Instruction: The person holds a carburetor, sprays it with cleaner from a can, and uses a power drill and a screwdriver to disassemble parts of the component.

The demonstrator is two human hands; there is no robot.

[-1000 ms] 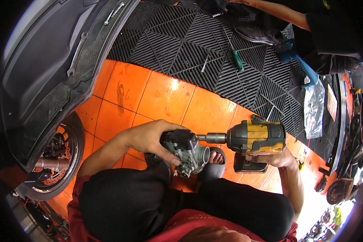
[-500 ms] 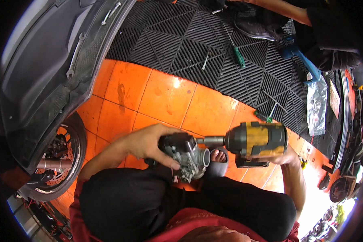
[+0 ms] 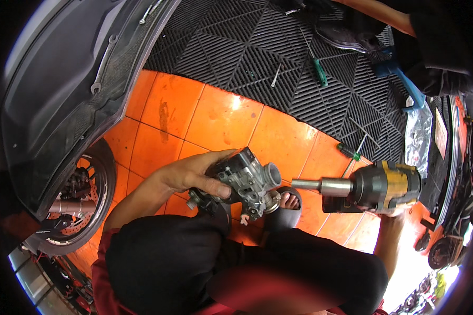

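My left hand (image 3: 199, 176) is closed round a silver and black metal throttle body (image 3: 247, 178) with a round intake opening facing right, held above my knees. My right hand (image 3: 391, 215) grips a yellow and black impact driver (image 3: 386, 186), mostly hidden under its body. The driver carries a long silver socket on an extension (image 3: 333, 186), pointing left; its tip is a short gap to the right of the throttle body. My sandaled foot (image 3: 286, 205) shows beneath, between the two.
A black rubber mat (image 3: 226, 47) holds screwdrivers (image 3: 320, 73), a T-wrench and a plastic bag (image 3: 418, 136). A person's arm (image 3: 378, 13) shows top right. At left are a grey panel (image 3: 47, 105) with wrenches (image 3: 104, 63) and a wheel (image 3: 102, 184). Orange tiles (image 3: 220, 121) lie below.
The driver has moved right and pulled away from the throttle body, so the socket no longer meets it. My left hand has turned the throttle body and raised it slightly.
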